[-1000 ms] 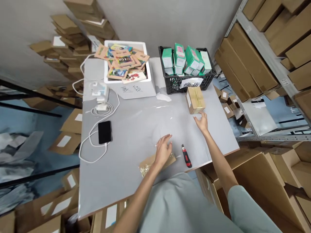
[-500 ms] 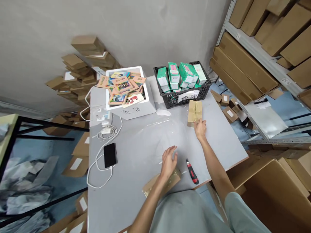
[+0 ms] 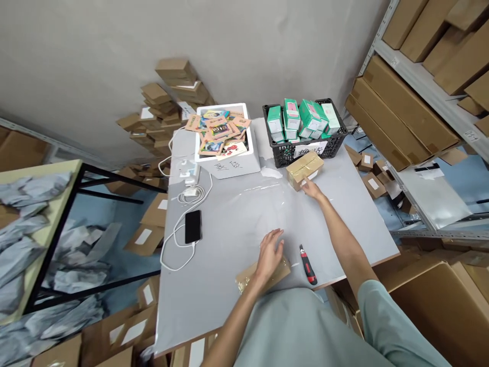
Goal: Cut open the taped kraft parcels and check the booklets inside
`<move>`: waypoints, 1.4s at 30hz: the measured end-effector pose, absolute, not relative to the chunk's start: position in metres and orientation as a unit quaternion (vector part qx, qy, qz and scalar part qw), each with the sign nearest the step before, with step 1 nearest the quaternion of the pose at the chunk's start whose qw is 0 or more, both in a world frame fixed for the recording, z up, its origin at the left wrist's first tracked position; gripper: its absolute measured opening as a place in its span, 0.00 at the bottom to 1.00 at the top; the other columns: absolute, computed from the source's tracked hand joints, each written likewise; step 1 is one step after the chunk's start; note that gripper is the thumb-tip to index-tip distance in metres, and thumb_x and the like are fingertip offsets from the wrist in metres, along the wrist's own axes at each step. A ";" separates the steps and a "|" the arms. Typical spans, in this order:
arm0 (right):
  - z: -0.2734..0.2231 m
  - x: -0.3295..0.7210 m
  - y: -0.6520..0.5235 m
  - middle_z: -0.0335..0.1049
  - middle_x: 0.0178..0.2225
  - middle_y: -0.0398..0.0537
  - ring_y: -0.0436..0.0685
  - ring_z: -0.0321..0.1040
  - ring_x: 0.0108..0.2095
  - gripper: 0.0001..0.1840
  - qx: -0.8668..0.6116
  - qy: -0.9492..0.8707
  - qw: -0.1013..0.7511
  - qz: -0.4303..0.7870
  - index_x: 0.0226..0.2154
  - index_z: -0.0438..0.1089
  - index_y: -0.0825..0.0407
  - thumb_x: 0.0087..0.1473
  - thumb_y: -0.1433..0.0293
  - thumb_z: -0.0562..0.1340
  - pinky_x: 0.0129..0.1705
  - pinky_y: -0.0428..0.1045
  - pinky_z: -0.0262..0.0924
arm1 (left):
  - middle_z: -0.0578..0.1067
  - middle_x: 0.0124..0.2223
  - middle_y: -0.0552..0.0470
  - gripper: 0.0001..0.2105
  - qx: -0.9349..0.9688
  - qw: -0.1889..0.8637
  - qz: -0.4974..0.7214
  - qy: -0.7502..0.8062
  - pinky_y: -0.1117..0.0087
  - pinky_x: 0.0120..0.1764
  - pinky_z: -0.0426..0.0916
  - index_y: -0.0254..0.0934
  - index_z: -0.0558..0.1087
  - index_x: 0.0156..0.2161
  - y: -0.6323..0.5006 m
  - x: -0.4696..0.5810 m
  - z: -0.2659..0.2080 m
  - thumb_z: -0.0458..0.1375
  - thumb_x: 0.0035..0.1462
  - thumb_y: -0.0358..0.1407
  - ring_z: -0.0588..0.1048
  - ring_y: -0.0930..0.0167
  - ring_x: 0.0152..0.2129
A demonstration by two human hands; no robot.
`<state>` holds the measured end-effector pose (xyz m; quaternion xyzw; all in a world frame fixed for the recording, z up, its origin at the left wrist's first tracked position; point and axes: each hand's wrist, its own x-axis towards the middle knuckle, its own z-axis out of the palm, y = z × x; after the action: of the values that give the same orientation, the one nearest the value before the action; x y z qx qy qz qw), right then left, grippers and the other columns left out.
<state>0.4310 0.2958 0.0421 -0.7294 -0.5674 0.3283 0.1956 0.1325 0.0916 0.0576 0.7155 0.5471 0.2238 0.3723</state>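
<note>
Resting palm-down near the desk's (image 3: 214,285) near edge, the left hand (image 3: 270,253) lies with its fingers spread loosely over a flat brown packet (image 3: 263,273), touching its top without closing round it; the packet sits at the near edge, just left of a red and black utility knife (image 3: 307,257) that lies apart from both hands; the right hand (image 3: 312,189) reaches to the far right part of the desk, its fingers extended and touching the near side of a taped cardboard box (image 3: 304,169), not wrapped round it; that box stands skewed, just in front of a black plastic crate (image 3: 305,145) at the far right corner, which holds upright green and white cartons (image 3: 301,118) and bears a white handwritten label; to the crate's left, along the far edge, a white foam box (image 3: 229,163) holds a heap of colourful card packets (image 3: 219,130); a sheet of clear film (image 3: 260,196) lies over the middle of the desk; near the left edge a black phone (image 3: 193,226) lies face-up on a white cable (image 3: 173,239) that runs up to a white charger (image 3: 190,176) at the far left corner.
</note>
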 end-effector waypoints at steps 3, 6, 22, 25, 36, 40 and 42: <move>0.042 0.420 0.264 0.81 0.61 0.58 0.61 0.81 0.52 0.40 -0.723 -0.575 0.145 0.355 0.77 0.60 0.54 0.67 0.63 0.67 0.58 0.53 0.74 | 0.79 0.66 0.43 0.20 0.692 0.356 0.226 0.586 0.41 0.70 0.68 0.43 0.78 0.63 0.080 0.100 0.051 0.53 0.73 0.40 0.75 0.54 0.66; 0.037 0.406 0.216 0.78 0.65 0.59 0.58 0.81 0.55 0.35 -0.721 -0.579 0.079 0.372 0.76 0.62 0.53 0.72 0.65 0.63 0.59 0.49 0.72 | 0.79 0.65 0.41 0.21 0.661 0.324 0.225 0.639 0.40 0.71 0.67 0.42 0.78 0.62 0.062 0.061 0.040 0.53 0.71 0.44 0.75 0.51 0.66; 0.003 0.347 -0.003 0.79 0.59 0.65 0.69 0.78 0.59 0.22 -0.726 -0.569 -0.229 0.312 0.61 0.71 0.55 0.72 0.59 0.61 0.55 0.54 0.68 | 0.56 0.80 0.25 0.74 0.460 0.495 0.213 0.706 0.48 0.78 0.53 0.30 0.40 0.82 -0.036 0.009 -0.009 0.79 0.45 0.59 0.56 0.46 0.78; 0.012 0.359 0.004 0.82 0.53 0.60 0.68 0.79 0.55 0.17 -0.718 -0.594 -0.188 0.311 0.54 0.74 0.50 0.70 0.58 0.61 0.51 0.54 0.68 | 0.56 0.79 0.23 0.80 0.448 0.510 0.236 0.695 0.47 0.77 0.54 0.30 0.31 0.82 -0.039 0.024 -0.020 0.81 0.42 0.58 0.57 0.46 0.78; 0.087 0.391 0.036 0.75 0.28 0.45 0.62 0.77 0.27 0.21 -0.697 -0.632 -0.029 0.337 0.52 0.66 0.49 0.78 0.52 0.48 0.37 0.51 0.66 | 0.33 0.83 0.25 0.74 0.540 0.489 0.331 0.599 0.37 0.78 0.44 0.39 0.35 0.83 -0.026 0.081 -0.030 0.73 0.47 0.71 0.36 0.42 0.82; 0.116 0.372 0.052 0.78 0.30 0.49 0.64 0.78 0.29 0.24 -0.593 -0.735 -0.142 0.297 0.51 0.69 0.50 0.80 0.51 0.48 0.37 0.51 0.62 | 0.34 0.84 0.31 0.65 0.561 0.499 0.325 0.574 0.35 0.76 0.47 0.45 0.46 0.83 -0.027 0.072 -0.031 0.70 0.50 0.72 0.37 0.39 0.81; 0.125 0.356 0.059 0.81 0.33 0.53 0.66 0.79 0.33 0.23 -0.533 -0.778 -0.212 0.255 0.53 0.71 0.52 0.80 0.54 0.48 0.37 0.51 0.60 | 0.37 0.84 0.32 0.63 0.557 0.511 0.327 0.567 0.36 0.76 0.48 0.46 0.49 0.82 -0.030 0.065 -0.032 0.69 0.51 0.72 0.40 0.40 0.81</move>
<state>0.3556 0.0589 0.1251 -0.5328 -0.7784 0.2554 -0.2122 0.0652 -0.0300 -0.0323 0.5570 0.5671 0.3269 0.5111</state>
